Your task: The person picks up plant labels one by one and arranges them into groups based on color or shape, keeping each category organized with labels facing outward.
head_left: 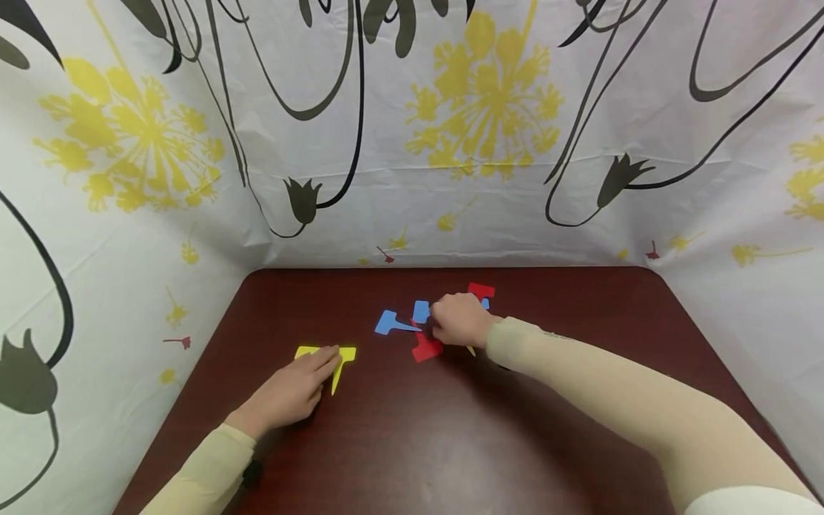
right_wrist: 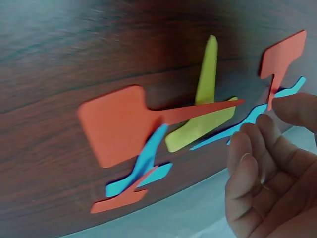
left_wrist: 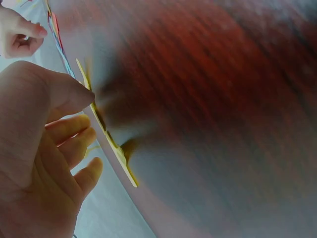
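My left hand [head_left: 292, 390] rests on yellow T-shaped plastic plant labels [head_left: 348, 355], its fingers extended across the middle, so whether there is one piece or two is unclear. In the left wrist view the thumb tip meets the yellow edge [left_wrist: 114, 146]. My right hand [head_left: 462, 320] is over a loose group of labels with its fingers bent. In the right wrist view its thumb and fingertips are close to a red label's [right_wrist: 282, 57] stem and a blue label [right_wrist: 228, 133]; whether they pinch either one is hidden.
About the right hand lie a blue label [head_left: 388, 322], another small blue one [head_left: 421, 311] and a far red one [head_left: 481, 290]. A large red label [right_wrist: 114, 126] overlaps a yellow label [right_wrist: 205, 79] and a blue one. Patterned cloth [head_left: 360, 143] hangs around the dark table [head_left: 399, 443].
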Demonstrator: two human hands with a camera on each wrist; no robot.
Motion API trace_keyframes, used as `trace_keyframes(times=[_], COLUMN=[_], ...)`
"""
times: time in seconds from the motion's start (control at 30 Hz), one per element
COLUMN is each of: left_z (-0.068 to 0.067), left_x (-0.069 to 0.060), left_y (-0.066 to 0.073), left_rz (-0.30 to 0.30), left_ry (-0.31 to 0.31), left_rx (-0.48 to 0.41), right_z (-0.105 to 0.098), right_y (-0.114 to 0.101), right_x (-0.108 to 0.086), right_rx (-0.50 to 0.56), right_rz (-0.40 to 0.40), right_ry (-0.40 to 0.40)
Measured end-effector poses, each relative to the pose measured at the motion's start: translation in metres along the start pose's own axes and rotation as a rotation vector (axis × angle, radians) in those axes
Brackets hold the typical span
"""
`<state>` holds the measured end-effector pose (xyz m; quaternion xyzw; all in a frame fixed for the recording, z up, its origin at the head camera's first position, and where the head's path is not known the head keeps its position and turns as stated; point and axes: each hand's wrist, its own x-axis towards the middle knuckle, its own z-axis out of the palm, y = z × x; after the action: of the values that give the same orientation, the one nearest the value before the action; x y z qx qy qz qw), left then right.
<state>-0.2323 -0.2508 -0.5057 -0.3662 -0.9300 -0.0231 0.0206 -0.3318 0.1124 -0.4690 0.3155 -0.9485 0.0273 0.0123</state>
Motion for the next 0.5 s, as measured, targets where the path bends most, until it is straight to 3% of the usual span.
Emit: trace_keyframes(times=[0.5], left_z=[0.005], left_x=[0.001], left_y=[-0.001], left_rz=[-0.016], left_ry=[-0.024], left_rx=[-0.017], right_z=[0.002], right_y=[0.009], right_x=[-0.041], right_rx=[0.002], right_rz=[0.202], right_ry=[-0.05])
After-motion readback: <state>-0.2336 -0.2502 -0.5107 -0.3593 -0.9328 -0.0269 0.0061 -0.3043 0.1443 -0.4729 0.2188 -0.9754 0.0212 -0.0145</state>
